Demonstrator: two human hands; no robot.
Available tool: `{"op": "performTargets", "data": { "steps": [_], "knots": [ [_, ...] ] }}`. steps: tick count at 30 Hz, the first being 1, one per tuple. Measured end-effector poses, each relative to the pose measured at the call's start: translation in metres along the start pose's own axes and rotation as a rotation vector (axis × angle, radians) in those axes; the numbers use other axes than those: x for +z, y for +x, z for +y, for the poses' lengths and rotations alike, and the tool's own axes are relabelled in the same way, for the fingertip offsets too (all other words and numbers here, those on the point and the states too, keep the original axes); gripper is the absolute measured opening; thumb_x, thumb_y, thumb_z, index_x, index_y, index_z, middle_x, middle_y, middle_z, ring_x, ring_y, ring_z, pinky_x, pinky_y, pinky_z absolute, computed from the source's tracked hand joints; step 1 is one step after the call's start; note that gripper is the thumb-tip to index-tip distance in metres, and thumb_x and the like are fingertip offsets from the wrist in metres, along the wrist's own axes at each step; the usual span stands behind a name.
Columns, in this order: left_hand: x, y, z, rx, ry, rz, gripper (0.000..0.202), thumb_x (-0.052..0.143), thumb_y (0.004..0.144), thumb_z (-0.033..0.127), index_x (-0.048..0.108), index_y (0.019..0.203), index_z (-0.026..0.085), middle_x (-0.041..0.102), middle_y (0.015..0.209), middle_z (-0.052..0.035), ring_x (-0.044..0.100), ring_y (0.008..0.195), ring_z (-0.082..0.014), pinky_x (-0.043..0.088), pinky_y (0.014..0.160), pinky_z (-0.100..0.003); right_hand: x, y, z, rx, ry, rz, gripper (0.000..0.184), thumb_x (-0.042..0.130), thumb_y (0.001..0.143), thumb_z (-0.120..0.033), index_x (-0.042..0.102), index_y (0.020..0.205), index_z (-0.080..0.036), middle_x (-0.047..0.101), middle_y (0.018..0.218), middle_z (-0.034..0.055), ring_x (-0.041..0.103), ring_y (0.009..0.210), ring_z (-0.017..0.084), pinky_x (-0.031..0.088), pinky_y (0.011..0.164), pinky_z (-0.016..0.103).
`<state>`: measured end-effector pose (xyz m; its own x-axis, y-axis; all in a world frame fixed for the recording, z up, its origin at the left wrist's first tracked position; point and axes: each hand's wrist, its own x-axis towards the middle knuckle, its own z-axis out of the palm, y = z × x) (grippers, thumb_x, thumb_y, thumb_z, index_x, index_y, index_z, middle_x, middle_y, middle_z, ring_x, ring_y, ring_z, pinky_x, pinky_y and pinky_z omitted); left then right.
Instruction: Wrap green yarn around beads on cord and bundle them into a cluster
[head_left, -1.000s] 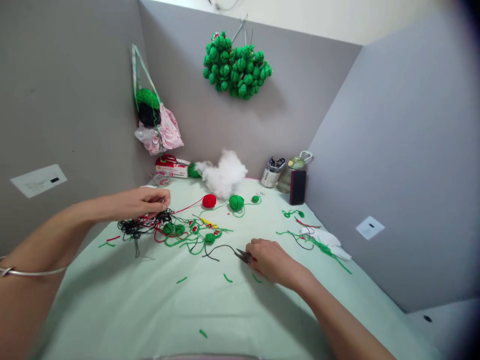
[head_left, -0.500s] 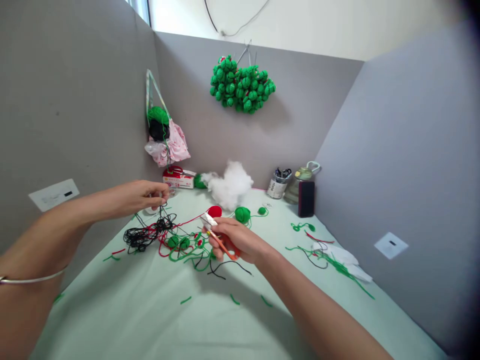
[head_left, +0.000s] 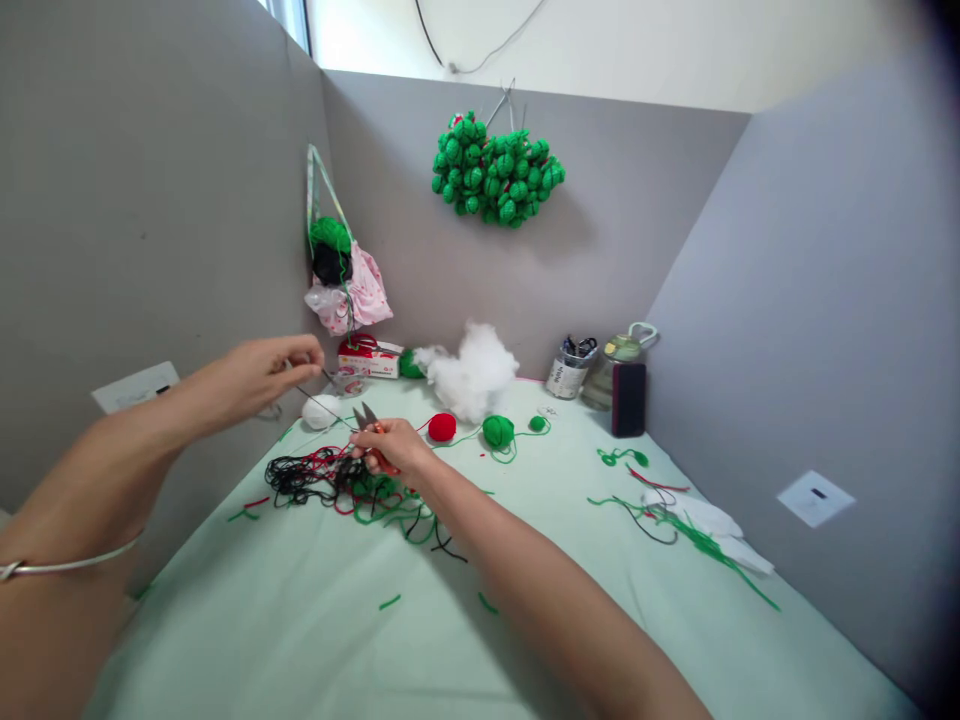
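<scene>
My left hand (head_left: 289, 365) is pinched shut on a strand of black yarn (head_left: 324, 404), raised above the left side of the table. That strand runs taut down to my right hand (head_left: 394, 445), which grips orange-handled scissors (head_left: 366, 416). The scissor blades are apart and point up and left, close to the strand; whether they touch it I cannot tell. Below lies a tangle of black yarn (head_left: 300, 480), mixed with red strands. Green yarn (head_left: 375, 490) and small green pieces are partly hidden under my right hand.
White stuffing (head_left: 476, 375), a red yarn ball (head_left: 442, 428), a green yarn ball (head_left: 498, 432) and a white ball (head_left: 322, 412) sit toward the back. A pen cup (head_left: 567, 374), a bottle (head_left: 600, 385) and a dark upright device (head_left: 628, 400) stand right. Yarn scraps (head_left: 697, 540) lie at the right.
My left hand has risen slightly, drawing the black strand taut. My right hand has moved left with the scissors, whose blades are now spread beside the strand. The view has shifted slightly.
</scene>
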<state>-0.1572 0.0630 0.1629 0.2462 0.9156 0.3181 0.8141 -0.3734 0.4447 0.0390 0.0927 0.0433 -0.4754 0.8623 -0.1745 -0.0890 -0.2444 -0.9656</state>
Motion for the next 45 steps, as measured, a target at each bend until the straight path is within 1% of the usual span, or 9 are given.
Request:
{"op": "performTargets", "data": {
  "steps": [4,9,15,20,23,28,35,40,45],
  "knots": [
    [-0.016,-0.004,0.004,-0.089,0.242,0.147,0.023,0.050,0.093,0.041,0.060,0.097,0.021,0.055,0.071,0.0021,0.045,0.064,-0.0143,0.031,0.062,-0.024,-0.024,0.002,0.008,0.018,-0.087,0.073,0.016,0.072,0.081,-0.018,0.057,0.077,-0.016,0.063,0.058,-0.0034,0.044,0.040,0.005,0.034,0.039,0.019],
    [-0.020,-0.003,0.014,-0.186,0.500,0.069,0.019,0.050,0.094,0.039,0.062,0.098,0.024,0.056,0.070,0.0019,0.039,0.057,-0.0135,0.023,0.060,-0.027,-0.040,-0.006,0.006,-0.011,-0.160,0.070,0.009,0.062,0.087,-0.014,0.061,0.096,-0.015,0.064,0.062,-0.0042,0.038,0.041,0.005,0.030,0.041,0.020],
    [-0.027,-0.001,0.020,-0.087,0.481,0.089,0.023,0.048,0.098,0.041,0.061,0.103,0.022,0.058,0.077,0.0020,0.042,0.062,-0.0121,0.024,0.062,-0.026,-0.045,-0.026,-0.012,-0.246,-0.536,-0.028,0.047,0.047,0.099,-0.053,0.070,0.106,-0.014,0.059,0.068,-0.0013,0.044,0.059,0.008,0.034,0.056,0.021],
    [-0.027,-0.001,0.030,-0.095,0.428,0.114,0.023,0.050,0.097,0.039,0.063,0.102,0.021,0.059,0.075,0.0024,0.041,0.061,-0.0118,0.025,0.062,-0.026,-0.013,-0.036,-0.036,-0.416,-0.471,-0.035,0.049,0.060,0.089,-0.059,0.067,0.106,-0.014,0.050,0.069,-0.0029,0.041,0.063,0.009,0.032,0.056,0.022],
    [-0.024,0.000,0.035,-0.101,0.403,0.153,0.025,0.051,0.097,0.040,0.065,0.105,0.021,0.061,0.075,0.0015,0.042,0.060,-0.0120,0.027,0.063,-0.026,0.017,-0.028,-0.034,-0.245,-0.292,-0.140,0.047,0.076,0.079,-0.048,0.064,0.111,-0.016,0.051,0.063,-0.0055,0.034,0.053,0.007,0.024,0.048,0.021],
    [-0.029,0.001,0.041,-0.064,0.353,0.371,0.034,0.052,0.098,0.041,0.066,0.115,0.016,0.062,0.084,-0.0010,0.050,0.074,-0.0121,0.036,0.081,-0.026,0.044,0.002,-0.003,-0.178,-0.169,-0.282,0.012,0.065,0.086,-0.027,0.066,0.084,-0.015,0.069,0.073,-0.0003,0.025,0.046,0.005,0.017,0.041,0.022],
    [-0.052,-0.005,0.050,0.088,0.237,0.654,0.033,0.056,0.096,0.038,0.068,0.114,0.013,0.055,0.077,0.0005,0.039,0.063,-0.0077,0.035,0.071,-0.026,0.015,0.009,0.012,0.024,-0.345,-0.138,0.015,0.067,0.087,-0.029,0.066,0.086,-0.014,0.068,0.068,-0.0003,0.029,0.048,0.006,0.019,0.044,0.023],
    [-0.050,-0.002,0.048,0.082,0.259,0.604,0.032,0.058,0.095,0.037,0.068,0.113,0.012,0.057,0.079,0.0010,0.040,0.064,-0.0058,0.034,0.070,-0.024,-0.009,-0.005,-0.010,-0.230,-0.836,-0.167,0.047,0.045,0.100,-0.054,0.069,0.110,-0.015,0.066,0.071,0.0013,0.056,0.076,0.015,0.039,0.071,0.024],
    [-0.046,-0.001,0.045,0.062,0.294,0.592,0.033,0.056,0.095,0.038,0.068,0.113,0.012,0.061,0.081,0.0010,0.045,0.066,-0.0058,0.037,0.071,-0.022,-0.018,-0.017,-0.021,-0.309,-1.117,-0.134,0.041,0.049,0.099,-0.050,0.071,0.120,-0.024,0.072,0.091,0.0030,0.062,0.086,0.018,0.038,0.075,0.027]
  ]
}}
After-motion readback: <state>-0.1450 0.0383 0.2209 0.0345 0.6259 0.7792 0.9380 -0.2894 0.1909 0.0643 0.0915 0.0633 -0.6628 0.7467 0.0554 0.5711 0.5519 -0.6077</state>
